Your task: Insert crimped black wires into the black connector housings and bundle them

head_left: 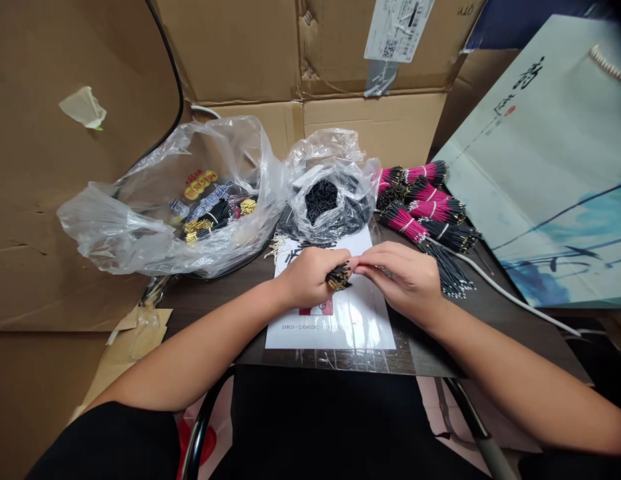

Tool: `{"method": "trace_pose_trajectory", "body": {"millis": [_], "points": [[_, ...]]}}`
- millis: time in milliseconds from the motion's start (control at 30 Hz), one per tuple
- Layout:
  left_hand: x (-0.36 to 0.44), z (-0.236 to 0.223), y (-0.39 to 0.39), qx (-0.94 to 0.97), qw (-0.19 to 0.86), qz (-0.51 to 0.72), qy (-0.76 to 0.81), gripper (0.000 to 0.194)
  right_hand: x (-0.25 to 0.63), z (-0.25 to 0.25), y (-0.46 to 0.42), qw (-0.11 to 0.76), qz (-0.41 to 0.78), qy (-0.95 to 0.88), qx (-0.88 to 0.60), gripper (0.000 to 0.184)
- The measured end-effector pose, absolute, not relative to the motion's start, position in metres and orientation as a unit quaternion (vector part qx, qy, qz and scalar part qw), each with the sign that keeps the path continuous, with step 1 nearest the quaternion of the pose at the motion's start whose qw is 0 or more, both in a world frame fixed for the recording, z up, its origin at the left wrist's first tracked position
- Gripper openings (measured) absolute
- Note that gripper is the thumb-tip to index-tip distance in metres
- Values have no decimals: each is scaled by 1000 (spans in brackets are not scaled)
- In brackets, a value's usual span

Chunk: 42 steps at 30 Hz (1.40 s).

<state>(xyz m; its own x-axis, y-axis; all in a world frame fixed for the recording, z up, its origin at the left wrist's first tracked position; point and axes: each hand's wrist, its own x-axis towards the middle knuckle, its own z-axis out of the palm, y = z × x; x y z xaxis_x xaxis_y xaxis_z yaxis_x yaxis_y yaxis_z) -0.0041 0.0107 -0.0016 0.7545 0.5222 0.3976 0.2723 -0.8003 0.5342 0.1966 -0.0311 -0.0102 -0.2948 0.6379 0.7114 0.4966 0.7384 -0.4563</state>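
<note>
Left hand (305, 277) clenched around a bundle of short black wires (339, 277), the gold-tipped ends poking out of the fist toward the other hand. Long axis of the bundle slanting from near left to far right, just above a printed white sheet (335, 330). Right hand (403, 283) nearer than the left to the bundle's free end, fingers curled inward, thumb and fingertips (361, 265) pinched together right beside or against that end. Whether a single wire sits in the pinch, impossible to tell: fingers cover the spot. Rest of the bundle hidden inside the left fist, so its full length and any tie around it out of sight. Sheet partly covered by both hands; only "DRS-206DC" readable, the rest of that line blurred.

Far left, a clear plastic bag (225, 220) with more gold-tipped bundles and printed labels inside. Just right of it, a second plastic bag (330, 150) around a heap of small black pieces, too small to make out. Far right on the dark table (430, 353), pink-and-black wire bundles (425, 203). Just right of the right hand, a black wire bundle (447, 270), with a white cable (515, 300) running toward the near right. Behind everything, a cardboard box (370, 127) and a paper bag (540, 167).
</note>
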Motion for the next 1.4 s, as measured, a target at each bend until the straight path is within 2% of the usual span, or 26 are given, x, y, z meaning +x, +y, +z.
{"method": "trace_pose_trajectory", "body": {"millis": [133,467,667,1000,1233,1400], "points": [[-3,-5,8,896,236,305,221,15,194,-9,-36,507,86,-771,-375,16],[2,-7,2,864,246,354,260,22,192,-10,-38,519,90,-757,-385,10],[3,-5,2,853,218,382,280,25,190,-11,-35,520,83,-762,-377,22],[2,-4,1,858,198,388,271,23,186,-12,-36,528,122,-737,-403,28],[2,-8,4,869,172,381,267,25,182,-11,-39,537,192,-712,-409,20],[0,-9,5,876,168,370,259,18,180,-14,-39,543,296,-660,-426,21]]}}
